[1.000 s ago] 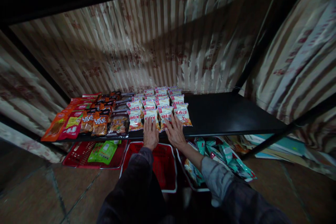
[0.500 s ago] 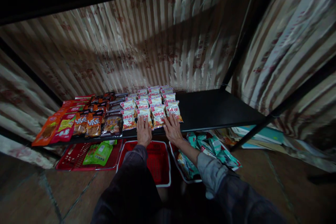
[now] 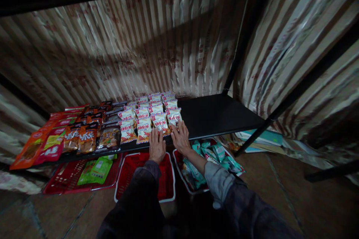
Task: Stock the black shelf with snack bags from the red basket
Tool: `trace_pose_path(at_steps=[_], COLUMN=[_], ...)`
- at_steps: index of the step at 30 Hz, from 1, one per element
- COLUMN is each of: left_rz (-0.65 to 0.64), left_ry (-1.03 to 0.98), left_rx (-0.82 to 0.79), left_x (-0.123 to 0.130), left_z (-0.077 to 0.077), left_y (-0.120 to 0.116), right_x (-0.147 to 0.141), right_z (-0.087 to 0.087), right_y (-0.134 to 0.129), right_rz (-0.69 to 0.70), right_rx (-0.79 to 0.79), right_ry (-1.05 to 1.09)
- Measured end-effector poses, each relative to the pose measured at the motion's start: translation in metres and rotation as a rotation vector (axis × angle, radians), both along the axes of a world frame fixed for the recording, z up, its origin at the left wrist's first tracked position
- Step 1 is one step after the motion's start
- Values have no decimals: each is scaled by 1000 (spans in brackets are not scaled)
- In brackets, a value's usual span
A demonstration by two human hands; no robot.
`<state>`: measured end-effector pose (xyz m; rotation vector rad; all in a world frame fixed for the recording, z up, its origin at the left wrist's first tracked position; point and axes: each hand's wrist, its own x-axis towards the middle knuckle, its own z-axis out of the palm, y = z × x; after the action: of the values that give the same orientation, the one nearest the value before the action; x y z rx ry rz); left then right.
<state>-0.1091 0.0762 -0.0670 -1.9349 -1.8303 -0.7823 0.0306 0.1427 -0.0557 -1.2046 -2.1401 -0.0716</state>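
Observation:
White snack bags [image 3: 159, 123] with blue-striped edges and red print lie in rows on a black shelf [image 3: 221, 114]. My left hand [image 3: 157, 146] rests open at the shelf's front edge, its stretched fingertips touching the lower part of a front-row bag. Beside it, my right hand [image 3: 181, 139] has its fingers spread over the lower part of the rightmost front bag [image 3: 174, 115]. Neither hand is closed around a bag. My fingers hide parts of both bags' lower edges.
Left of the white bags are dark brown chip bags [image 3: 109, 137], orange-and-black bags [image 3: 88, 137] and an orange packet [image 3: 32, 145]. Below stand a red basket [image 3: 123, 175], one with green packets [image 3: 95, 170], and one with teal packets [image 3: 198, 173]. A shelf post [image 3: 259, 130] rises right.
The view has shifted right, so the shelf appears further left. My left hand has slid right, from the second front bag to the third. My right hand remains at the rightmost bag.

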Motion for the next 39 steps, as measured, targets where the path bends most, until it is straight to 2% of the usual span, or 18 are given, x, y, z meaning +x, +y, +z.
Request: trace_pose_path(at_steps=[6, 11, 14, 17, 20, 23, 26, 28, 32, 36, 39], left_rz=[-8, -25, -28, 67, 235, 329, 368, 371, 345, 327, 271], left_ry=[-31, -62, -67, -80, -140, -199, -231, -215, -175, -231, -270], left_rx=[-10, -19, -13, 36, 97, 127, 123, 101, 75, 102, 145], left_x=[5, 5, 3, -7, -22, -37, -46, -49, -54, -57, -59], left_z=[-5, -6, -4, 2, 9, 12, 11, 7, -2, -11, -16], left_y=[6, 6, 4, 2, 2, 4, 8, 11, 15, 18, 20], right_x=[13, 9, 8, 10, 6, -12, -44, -67, -103, -116, -116], right_z=[-8, -12, -12, -5, 8, 23, 30, 30, 27, 26, 24], right_y=[17, 21, 21, 19, 12, -2, -14, -17, -15, -11, -12], right_rz=[-86, -20, -30, -23, 132, 361, 477, 479, 398, 360, 352], right_rx=[-39, -84, -118, -90, -20, -38, -179, -272, -403, -488, -486], right_ry=[15, 1, -23, -4, 51, 98, 151, 194, 239, 246, 267])
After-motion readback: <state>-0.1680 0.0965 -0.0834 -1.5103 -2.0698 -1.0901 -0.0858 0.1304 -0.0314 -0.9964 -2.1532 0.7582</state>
